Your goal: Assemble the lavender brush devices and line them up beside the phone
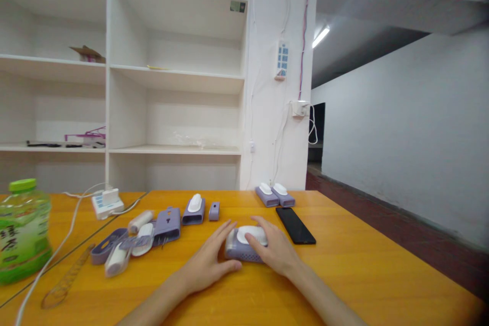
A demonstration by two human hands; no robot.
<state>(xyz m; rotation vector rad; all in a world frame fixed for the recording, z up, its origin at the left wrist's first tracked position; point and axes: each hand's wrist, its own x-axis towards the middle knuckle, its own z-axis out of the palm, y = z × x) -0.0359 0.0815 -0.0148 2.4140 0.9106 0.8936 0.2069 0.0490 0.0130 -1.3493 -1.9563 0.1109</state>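
A purple box-shaped device with a white oval knob on top (244, 250) lies on the wooden table in front of me. My right hand (278, 247) grips its right end, thumb on the white oval and fingers over the far side. My left hand (209, 260) is at the device's left end, fingers stretched and thumb apart; whether it touches the device I cannot tell. Beyond it stand a similar purple housing with a white knob (194, 211) and a small purple block (214, 211). A black phone (295, 225) lies to the right of my right hand.
Left on the table (355, 270) lie a purple housing (168, 224), a purple ring-like part (109, 245), white rollers (116, 260) and a coil (69, 277). A green bottle (23, 234) and power strip (106, 205) stand farther left. Two more devices (267, 196) sit at the back edge.
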